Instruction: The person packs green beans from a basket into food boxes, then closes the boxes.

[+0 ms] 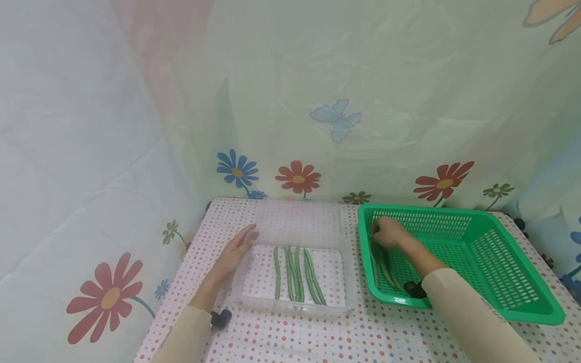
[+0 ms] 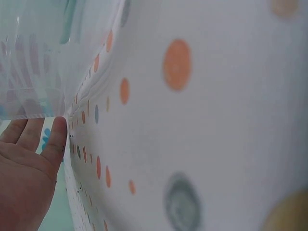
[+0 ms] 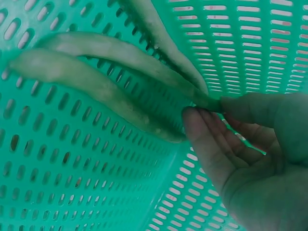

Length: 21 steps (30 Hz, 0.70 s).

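Bean (image 3: 130, 55) pinched at one end in right hand (image 1: 389, 233), inside green basket (image 1: 454, 249); left hand (image 1: 233, 253) empty, fingers loosely extended, beside clear box (image 1: 295, 307)!

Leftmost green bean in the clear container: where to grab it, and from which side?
Probably mid-length, from above, pinching across its narrow width: the leftmost green bean lies flat and nearly straight in the clear container, with a gap to the other green beans. The container's walls would likely hamper a low approach from the side.
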Each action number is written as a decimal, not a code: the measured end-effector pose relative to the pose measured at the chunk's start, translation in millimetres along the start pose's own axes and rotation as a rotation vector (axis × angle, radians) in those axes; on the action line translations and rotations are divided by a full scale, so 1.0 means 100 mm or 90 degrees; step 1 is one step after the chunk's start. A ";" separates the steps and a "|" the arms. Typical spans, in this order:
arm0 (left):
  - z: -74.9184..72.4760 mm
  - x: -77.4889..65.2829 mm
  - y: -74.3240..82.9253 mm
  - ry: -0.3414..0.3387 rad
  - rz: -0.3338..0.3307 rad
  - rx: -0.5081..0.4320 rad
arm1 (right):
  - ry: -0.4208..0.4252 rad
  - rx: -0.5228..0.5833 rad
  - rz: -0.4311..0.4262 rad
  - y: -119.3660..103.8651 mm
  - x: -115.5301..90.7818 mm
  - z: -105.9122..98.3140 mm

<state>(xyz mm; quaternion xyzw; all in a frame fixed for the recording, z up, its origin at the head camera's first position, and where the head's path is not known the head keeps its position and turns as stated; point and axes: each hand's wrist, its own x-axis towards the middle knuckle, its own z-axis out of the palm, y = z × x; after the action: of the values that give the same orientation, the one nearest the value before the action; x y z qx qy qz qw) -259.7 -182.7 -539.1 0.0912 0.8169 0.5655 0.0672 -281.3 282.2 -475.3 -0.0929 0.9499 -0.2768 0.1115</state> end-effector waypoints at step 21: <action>-0.01 -0.02 0.02 -0.014 0.009 -0.035 | 0.100 0.014 -0.038 -0.17 -0.10 -0.21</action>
<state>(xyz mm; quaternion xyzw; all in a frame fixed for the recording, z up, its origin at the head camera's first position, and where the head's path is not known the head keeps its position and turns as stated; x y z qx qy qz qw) -258.1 -183.0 -536.5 0.1015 0.7995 0.5873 0.0750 -275.2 281.6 -447.1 -0.0982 0.9494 -0.2968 0.0296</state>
